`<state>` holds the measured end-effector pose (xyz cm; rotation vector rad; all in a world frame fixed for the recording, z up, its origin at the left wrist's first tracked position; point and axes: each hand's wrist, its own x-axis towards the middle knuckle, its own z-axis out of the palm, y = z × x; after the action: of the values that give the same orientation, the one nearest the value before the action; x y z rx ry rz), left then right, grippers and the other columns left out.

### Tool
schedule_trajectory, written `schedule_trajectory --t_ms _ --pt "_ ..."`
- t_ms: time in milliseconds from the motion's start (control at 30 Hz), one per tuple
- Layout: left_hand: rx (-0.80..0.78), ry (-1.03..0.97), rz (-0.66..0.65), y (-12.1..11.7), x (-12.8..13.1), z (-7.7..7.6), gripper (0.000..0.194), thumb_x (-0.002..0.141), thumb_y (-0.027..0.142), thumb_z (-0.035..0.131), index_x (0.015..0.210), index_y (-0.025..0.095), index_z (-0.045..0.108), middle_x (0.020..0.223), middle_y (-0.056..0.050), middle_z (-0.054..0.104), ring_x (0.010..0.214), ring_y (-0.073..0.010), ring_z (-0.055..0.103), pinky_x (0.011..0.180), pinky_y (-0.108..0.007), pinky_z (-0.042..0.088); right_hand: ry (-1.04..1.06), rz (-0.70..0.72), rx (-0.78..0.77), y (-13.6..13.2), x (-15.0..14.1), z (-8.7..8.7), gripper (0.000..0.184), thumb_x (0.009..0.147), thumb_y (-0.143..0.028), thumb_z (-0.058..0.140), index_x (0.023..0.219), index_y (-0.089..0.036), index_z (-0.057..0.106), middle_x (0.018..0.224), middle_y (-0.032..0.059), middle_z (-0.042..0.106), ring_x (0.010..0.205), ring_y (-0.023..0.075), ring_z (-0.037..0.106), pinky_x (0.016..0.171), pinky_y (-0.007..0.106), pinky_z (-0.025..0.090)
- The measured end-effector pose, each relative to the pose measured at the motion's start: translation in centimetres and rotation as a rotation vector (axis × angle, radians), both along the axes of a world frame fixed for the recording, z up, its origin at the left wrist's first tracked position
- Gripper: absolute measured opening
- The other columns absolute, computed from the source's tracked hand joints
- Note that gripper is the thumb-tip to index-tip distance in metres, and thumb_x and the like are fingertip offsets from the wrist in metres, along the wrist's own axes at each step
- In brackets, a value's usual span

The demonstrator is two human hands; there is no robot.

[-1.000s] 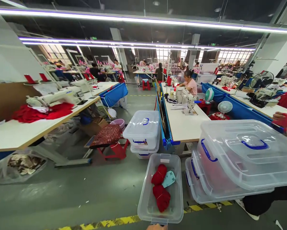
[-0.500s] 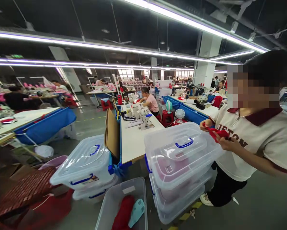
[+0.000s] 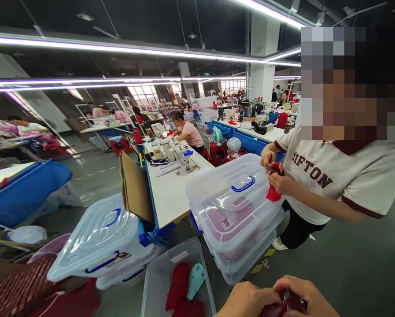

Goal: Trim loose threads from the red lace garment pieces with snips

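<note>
Head view. Wearer's left hand [image 3: 246,299] and right hand [image 3: 308,296] at five o'clock, fingers pinched narrow on dark red cloth [image 3: 275,310], partly cropped by the lower edge. Glint at the right fingers; can't tell its source. Open bin [image 3: 206,269] between six and seven, red bundles [image 3: 178,286] and pale tag [image 3: 195,279] inside. Co-worker [image 3: 311,176] at three handles a red piece [image 3: 274,193]. Risk, I judge: a loosened pinch dropping the cloth onto the floor [image 3: 342,259], hands being right of the bin.
</note>
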<state>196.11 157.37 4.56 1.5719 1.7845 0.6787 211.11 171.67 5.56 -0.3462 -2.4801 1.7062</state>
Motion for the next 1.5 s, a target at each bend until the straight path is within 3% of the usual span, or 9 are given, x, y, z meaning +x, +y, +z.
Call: schedule_trajectory --t_ms 167,267,500,667,867,967,1067,1267,1500 --pt "0.024 0.073 0.1 -3.2 -2.6 3.2 0.022 0.088 0.028 0.05 0.097 0.024 0.07 0.076 -0.002 0.072 0.064 -0.0124 0.059 0.058 -0.021 0.036 -0.023 0.056 0.116 -1.9 -2.3 1.7 0.047 0.089 -0.059 0.049 0.069 -0.018 0.064 0.066 0.0012 0.055 0.06 0.0125 0.048 0.054 0.023 0.039" --pt "-0.032 0.028 0.176 -5.5 -5.3 4.9 0.014 0.085 0.031 0.058 0.086 0.023 0.069 0.074 0.0 0.069 0.067 -0.0128 0.057 0.061 -0.021 0.036 -0.065 0.038 0.005 -2.1 -3.1 2.6 0.044 0.09 -0.054 0.049 0.07 -0.018 0.064 0.063 0.0002 0.054 0.058 0.0117 0.047 0.054 0.022 0.039" --pt "-0.027 -0.332 0.33 -8.2 -13.8 6.3 0.035 0.085 0.05 0.058 0.075 0.017 0.062 0.071 0.001 0.058 0.066 -0.0113 0.046 0.059 -0.022 0.035 -0.149 -0.402 -0.391 -2.3 -7.1 4.9 0.046 0.072 -0.065 0.067 0.083 -0.02 0.069 0.065 -0.0007 0.059 0.055 0.0122 0.053 0.049 0.022 0.047" --pt "0.131 -0.706 0.536 -8.0 -16.2 6.2 0.044 0.079 0.058 0.062 0.073 0.016 0.056 0.067 0.002 0.05 0.062 -0.0092 0.041 0.057 -0.021 0.036 -0.074 -0.387 -0.233 -2.3 -9.6 5.6 0.043 0.077 -0.061 0.065 0.089 -0.02 0.073 0.071 0.0016 0.066 0.065 0.0152 0.059 0.059 0.024 0.051" --pt "0.36 -1.031 0.881 -7.2 -15.5 8.6 0.04 0.065 0.052 0.076 0.067 0.019 0.053 0.059 0.003 0.047 0.051 -0.0074 0.038 0.048 -0.02 0.033 0.008 -0.35 -0.007 -1.3 -12.1 5.4 0.042 0.085 -0.057 0.057 0.089 -0.018 0.071 0.063 -0.0003 0.061 0.06 0.0141 0.054 0.059 0.025 0.047" --pt "0.424 -0.984 0.923 -6.4 -15.2 9.5 0.039 0.067 0.053 0.073 0.067 0.019 0.053 0.059 0.003 0.047 0.051 -0.0085 0.038 0.048 -0.022 0.034 0.066 -0.278 -0.058 -0.3 -12.6 5.1 0.037 0.087 -0.053 0.056 0.085 -0.019 0.069 0.07 0.0012 0.062 0.065 0.0141 0.056 0.061 0.024 0.048" --pt "0.274 -0.886 0.827 -4.7 -14.9 9.5 0.042 0.071 0.058 0.068 0.071 0.019 0.054 0.06 0.003 0.046 0.05 -0.0079 0.037 0.047 -0.021 0.031 0.155 -0.266 -0.163 1.5 -11.8 5.2 0.035 0.087 -0.053 0.058 0.081 -0.019 0.067 0.092 0.0066 0.066 0.083 0.0182 0.061 0.071 0.025 0.052" --pt "0.004 -0.145 0.511 2.1 -15.2 8.5 0.027 0.094 0.038 0.042 0.084 0.019 0.058 0.074 0.001 0.057 0.067 -0.0123 0.048 0.062 -0.024 0.038 0.105 -0.427 -0.408 7.9 -9.5 5.1 0.028 0.081 -0.049 0.067 0.089 -0.023 0.069 0.073 0.0012 0.061 0.066 0.0139 0.057 0.054 0.019 0.052" --pt "-0.231 0.383 0.752 9.1 -17.5 6.5 0.022 0.094 0.029 0.046 0.108 0.017 0.059 0.113 -0.011 0.062 0.097 -0.0228 0.06 0.079 -0.033 0.045 0.037 -0.444 -0.214 13.6 -9.6 2.9 0.031 0.077 -0.053 0.069 0.088 -0.023 0.069 0.066 0.0005 0.059 0.056 0.0132 0.051 0.048 0.018 0.048"
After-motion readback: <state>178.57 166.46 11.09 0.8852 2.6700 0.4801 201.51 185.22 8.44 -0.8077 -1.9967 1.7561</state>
